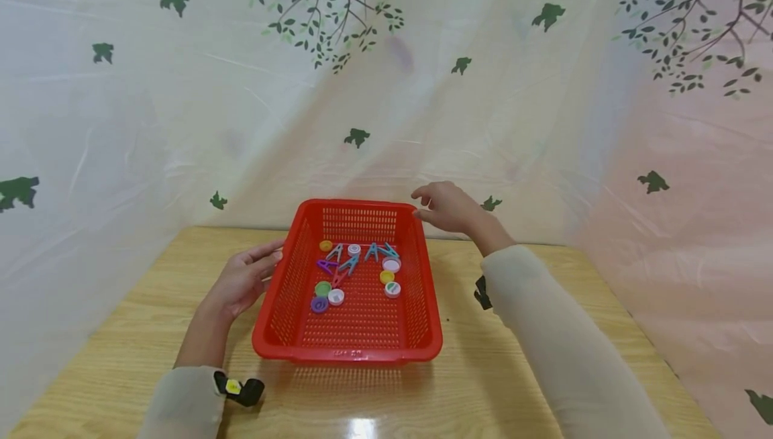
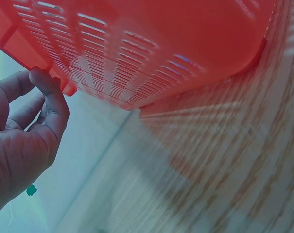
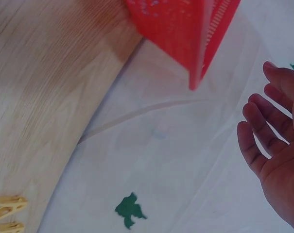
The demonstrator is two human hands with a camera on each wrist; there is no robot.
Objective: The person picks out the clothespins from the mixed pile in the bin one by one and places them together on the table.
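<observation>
Worktop (image 1: 477,372): pegs (image 1: 350,264), caps (image 1: 392,289) in red basket (image 1: 347,354), yellow clips (image 3: 10,200) remain outside; left hand (image 1: 244,278) grips left rim (image 1: 262,318), right hand (image 1: 449,205) loose, empty.

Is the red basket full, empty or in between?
In between: the red basket holds pegs and round caps, with much of its floor bare.

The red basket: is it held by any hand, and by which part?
The left hand pinches the red basket by its left rim; the right hand holds nothing.
</observation>
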